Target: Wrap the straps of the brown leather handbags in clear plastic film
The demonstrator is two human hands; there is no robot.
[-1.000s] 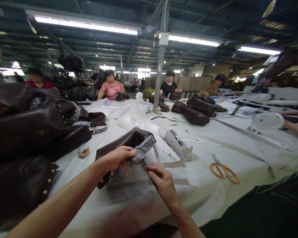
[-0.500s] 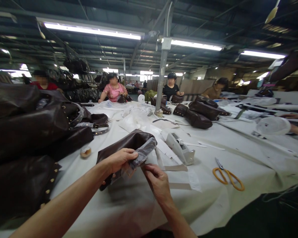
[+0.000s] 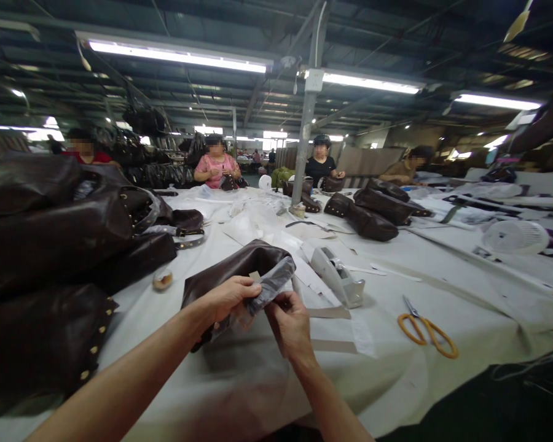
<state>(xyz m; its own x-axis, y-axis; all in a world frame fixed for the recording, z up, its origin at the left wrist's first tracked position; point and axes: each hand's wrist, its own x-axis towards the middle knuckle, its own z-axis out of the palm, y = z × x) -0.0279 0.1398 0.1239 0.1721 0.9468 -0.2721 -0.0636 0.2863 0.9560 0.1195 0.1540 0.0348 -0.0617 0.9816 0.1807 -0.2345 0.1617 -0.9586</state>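
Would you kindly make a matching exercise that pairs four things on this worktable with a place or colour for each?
Things:
1. scissors
2. dark bag
3. tape dispenser
4. small roll of tape

Places or colours:
A. between the pile of bags and the dark bag
B. grey
C. orange handles
D. held by the left hand

Pairs: 1-C, 2-D, 3-B, 4-A

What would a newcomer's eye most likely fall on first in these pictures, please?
Probably the dark brown bag at the near middle, with the left grip on its grey wrapped part and the right grip at that part's lower edge. Next might come the scissors with orange-yellow handles, lying to the right, and the large pile of bags filling the left side.
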